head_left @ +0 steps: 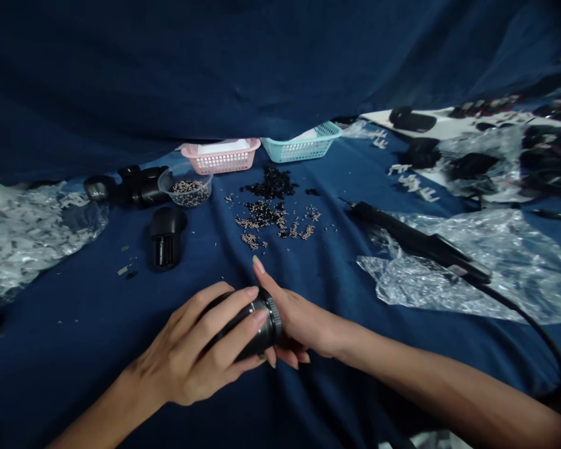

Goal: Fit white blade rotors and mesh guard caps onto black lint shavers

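Note:
A black cylindrical part [262,333] with a ridged ring at its right end lies between my hands, low in the middle of the view. The fingers of my left hand [206,343] wrap over its top and left side. At its right end, my right hand [299,321] grips it with the thumb pointing up and the fingertips showing underneath. Beyond the hands, small screws [280,218] are scattered on the blue cloth [308,268], with a pile of small black pieces [273,183] behind them.
Behind stand a pink basket [222,162], a teal basket [303,149] and a clear bowl of screws [189,192]. A black housing [166,237] and a bag of white pieces [32,231] lie left. A corded black screwdriver [421,240] rests on clear plastic [509,268] at right.

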The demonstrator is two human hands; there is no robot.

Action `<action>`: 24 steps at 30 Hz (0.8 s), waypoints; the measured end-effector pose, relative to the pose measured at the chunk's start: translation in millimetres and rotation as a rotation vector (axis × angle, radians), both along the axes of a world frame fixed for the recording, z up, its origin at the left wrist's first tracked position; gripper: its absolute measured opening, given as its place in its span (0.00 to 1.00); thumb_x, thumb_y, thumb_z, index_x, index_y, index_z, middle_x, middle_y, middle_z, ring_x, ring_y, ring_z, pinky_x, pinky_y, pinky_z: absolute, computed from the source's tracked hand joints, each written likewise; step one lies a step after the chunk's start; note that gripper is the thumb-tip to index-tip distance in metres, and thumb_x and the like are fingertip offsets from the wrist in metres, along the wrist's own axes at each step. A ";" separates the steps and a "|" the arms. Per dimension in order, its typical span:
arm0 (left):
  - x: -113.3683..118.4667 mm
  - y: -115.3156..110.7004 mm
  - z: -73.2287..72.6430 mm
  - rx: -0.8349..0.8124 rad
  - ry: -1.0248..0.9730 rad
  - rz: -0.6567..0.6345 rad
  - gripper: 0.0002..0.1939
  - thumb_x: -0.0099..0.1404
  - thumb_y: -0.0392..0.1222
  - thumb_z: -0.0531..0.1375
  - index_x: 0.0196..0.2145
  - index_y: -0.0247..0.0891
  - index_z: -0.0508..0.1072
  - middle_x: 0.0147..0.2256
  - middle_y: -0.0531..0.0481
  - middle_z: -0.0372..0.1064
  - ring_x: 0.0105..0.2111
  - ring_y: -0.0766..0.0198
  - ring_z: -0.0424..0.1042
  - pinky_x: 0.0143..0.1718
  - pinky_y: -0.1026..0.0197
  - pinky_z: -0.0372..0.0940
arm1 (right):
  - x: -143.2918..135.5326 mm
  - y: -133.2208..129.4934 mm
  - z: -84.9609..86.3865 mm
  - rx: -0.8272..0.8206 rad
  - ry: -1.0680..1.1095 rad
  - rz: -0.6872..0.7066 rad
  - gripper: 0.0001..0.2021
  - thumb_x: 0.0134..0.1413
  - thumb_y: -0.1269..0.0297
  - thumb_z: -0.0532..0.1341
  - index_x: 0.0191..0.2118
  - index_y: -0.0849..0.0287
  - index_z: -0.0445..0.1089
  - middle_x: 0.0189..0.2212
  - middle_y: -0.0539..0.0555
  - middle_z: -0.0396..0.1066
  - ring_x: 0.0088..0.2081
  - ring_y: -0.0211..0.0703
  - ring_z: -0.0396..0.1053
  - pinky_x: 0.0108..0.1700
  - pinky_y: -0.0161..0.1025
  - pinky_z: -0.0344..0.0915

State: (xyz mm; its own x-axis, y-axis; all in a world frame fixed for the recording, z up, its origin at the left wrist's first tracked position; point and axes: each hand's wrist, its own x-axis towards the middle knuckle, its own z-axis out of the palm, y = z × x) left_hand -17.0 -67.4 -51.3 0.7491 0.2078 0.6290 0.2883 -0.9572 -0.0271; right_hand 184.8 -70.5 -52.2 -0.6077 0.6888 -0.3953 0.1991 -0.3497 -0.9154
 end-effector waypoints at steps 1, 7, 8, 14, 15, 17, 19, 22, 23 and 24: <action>-0.2 0.4 -1.0 -0.053 -0.029 0.003 0.23 0.64 0.33 0.63 0.56 0.24 0.66 0.56 0.30 0.64 0.57 0.44 0.65 0.54 0.46 0.70 | 0.9 1.5 1.5 -0.042 -0.015 0.033 0.49 0.59 0.30 0.24 0.14 0.60 0.64 0.07 0.50 0.56 0.08 0.31 0.53 0.10 0.29 0.51; -2.6 -2.5 -2.4 -0.396 -0.372 0.169 0.25 0.68 0.35 0.58 0.62 0.36 0.63 0.58 0.41 0.65 0.59 0.57 0.65 0.62 0.54 0.62 | 14.3 4.4 4.9 0.359 -0.066 -0.095 0.42 0.65 0.33 0.37 0.30 0.65 0.73 0.17 0.53 0.69 0.15 0.33 0.66 0.20 0.30 0.63; -3.1 -2.8 -1.4 -0.470 -0.448 0.203 0.24 0.69 0.36 0.58 0.61 0.40 0.65 0.58 0.44 0.66 0.59 0.57 0.65 0.62 0.55 0.61 | 16.6 4.8 5.6 0.522 -0.059 -0.130 0.36 0.66 0.35 0.45 0.38 0.66 0.73 0.22 0.53 0.72 0.18 0.33 0.68 0.22 0.31 0.65; -2.1 0.3 8.7 -1.268 -0.712 0.177 0.16 0.72 0.47 0.55 0.55 0.47 0.73 0.53 0.48 0.73 0.50 0.56 0.74 0.49 0.58 0.71 | 25.3 11.7 11.3 1.194 0.057 -0.105 0.40 0.52 0.56 0.73 0.67 0.56 0.58 0.61 0.62 0.63 0.51 0.46 0.72 0.50 0.41 0.75; -0.9 0.2 9.7 -1.406 -0.724 0.134 0.16 0.71 0.48 0.57 0.53 0.47 0.74 0.50 0.48 0.74 0.44 0.57 0.76 0.43 0.59 0.73 | 26.3 12.9 11.5 1.255 0.062 -0.056 0.38 0.54 0.59 0.72 0.67 0.55 0.59 0.62 0.61 0.62 0.57 0.48 0.68 0.57 0.44 0.71; 2.1 -1.4 10.1 -1.662 -0.765 0.071 0.15 0.69 0.49 0.59 0.52 0.49 0.74 0.43 0.49 0.76 0.33 0.62 0.76 0.33 0.62 0.73 | 28.4 14.7 10.8 1.322 0.049 0.016 0.28 0.61 0.66 0.67 0.65 0.55 0.62 0.61 0.60 0.64 0.62 0.48 0.64 0.64 0.47 0.65; 5.1 -4.0 8.8 -1.857 -0.821 0.064 0.15 0.68 0.50 0.61 0.51 0.49 0.74 0.36 0.51 0.75 0.27 0.66 0.74 0.28 0.65 0.71 | 30.2 15.8 8.9 1.339 0.022 0.040 0.23 0.65 0.70 0.62 0.64 0.57 0.65 0.59 0.60 0.67 0.61 0.45 0.67 0.63 0.44 0.67; 8.3 -7.2 6.2 -1.955 -0.897 0.125 0.17 0.66 0.51 0.62 0.51 0.47 0.73 0.31 0.52 0.73 0.25 0.67 0.72 0.28 0.66 0.69 | 31.3 16.7 5.5 1.338 -0.011 0.033 0.22 0.65 0.70 0.63 0.62 0.64 0.66 0.58 0.63 0.68 0.59 0.43 0.68 0.63 0.41 0.67; 8.9 -7.6 5.6 -1.955 -0.913 0.147 0.18 0.66 0.51 0.63 0.51 0.46 0.73 0.30 0.52 0.73 0.25 0.67 0.72 0.28 0.66 0.69 | 31.2 16.9 4.6 1.334 -0.018 0.027 0.21 0.64 0.70 0.63 0.62 0.66 0.66 0.58 0.63 0.68 0.59 0.43 0.68 0.63 0.40 0.67; 9.5 -7.8 5.3 -1.953 -0.923 0.169 0.18 0.65 0.51 0.64 0.51 0.46 0.73 0.29 0.53 0.72 0.25 0.68 0.71 0.28 0.67 0.69 | 31.0 17.0 3.8 1.330 -0.027 0.020 0.21 0.64 0.70 0.63 0.61 0.66 0.66 0.58 0.63 0.68 0.59 0.42 0.68 0.63 0.39 0.67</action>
State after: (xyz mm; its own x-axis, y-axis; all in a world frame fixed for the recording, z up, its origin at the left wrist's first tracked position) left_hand -7.5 -75.2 -46.0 0.3501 0.8764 -0.3307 -0.2960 0.4385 0.8486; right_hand 215.8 -53.5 -48.4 -0.6252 0.5487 0.5551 0.2170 0.8054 -0.5516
